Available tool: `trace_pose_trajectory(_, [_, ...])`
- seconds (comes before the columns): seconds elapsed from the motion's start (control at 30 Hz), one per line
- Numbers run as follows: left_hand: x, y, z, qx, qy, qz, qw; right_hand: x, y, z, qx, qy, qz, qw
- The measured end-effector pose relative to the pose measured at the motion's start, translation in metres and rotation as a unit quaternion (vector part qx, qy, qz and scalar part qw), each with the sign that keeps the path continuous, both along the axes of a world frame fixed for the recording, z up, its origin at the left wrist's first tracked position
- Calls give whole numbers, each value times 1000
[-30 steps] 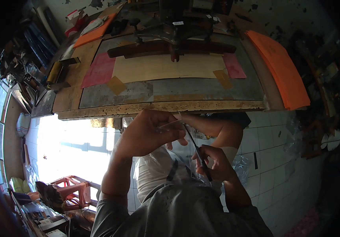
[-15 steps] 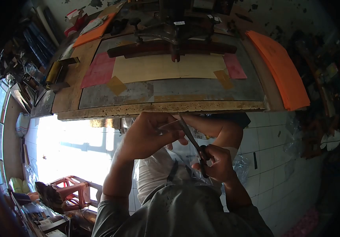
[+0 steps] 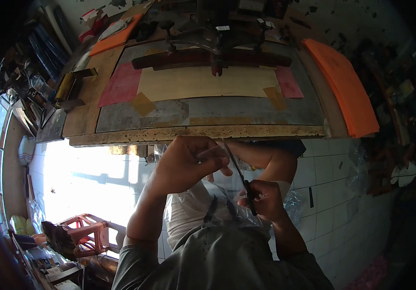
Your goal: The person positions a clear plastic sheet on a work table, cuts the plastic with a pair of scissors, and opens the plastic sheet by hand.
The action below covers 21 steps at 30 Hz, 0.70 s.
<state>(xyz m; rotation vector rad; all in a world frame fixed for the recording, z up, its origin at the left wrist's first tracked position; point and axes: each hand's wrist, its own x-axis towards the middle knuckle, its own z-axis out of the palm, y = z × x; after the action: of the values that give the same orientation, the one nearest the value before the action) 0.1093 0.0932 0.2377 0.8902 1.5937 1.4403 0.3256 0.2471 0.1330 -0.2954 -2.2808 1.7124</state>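
Note:
My right hand [image 3: 267, 200] is closed around the handles of a pair of scissors [image 3: 239, 170], whose blades point up and away from me, toward the table edge. Just left of the blades, my left hand [image 3: 180, 166] pinches a thin piece of clear plastic [image 3: 211, 152] between thumb and fingers. The blade tips are close beside this plastic; whether they touch it I cannot tell. More clear plastic lies over my lap, partly hidden by my hands and forearms.
Beyond my hands is a worktable [image 3: 198, 132] with a dark metal press [image 3: 215, 53] over a yellowish sheet [image 3: 208, 87] and pink sheets [image 3: 121, 84]. Orange sheets [image 3: 345, 92] are stacked at right. A red plastic stool [image 3: 91, 237] stands on the floor at left.
The scissors' blades have closed into a narrower line and shifted slightly right. My left hand keeps its pinch on the plastic, almost in the same place.

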Motion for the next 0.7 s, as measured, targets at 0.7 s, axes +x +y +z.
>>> trace_pose_trajectory(0.7, [4,3,2,-12,-13,-11,1000,2,17,-14,-111,17,95,989])
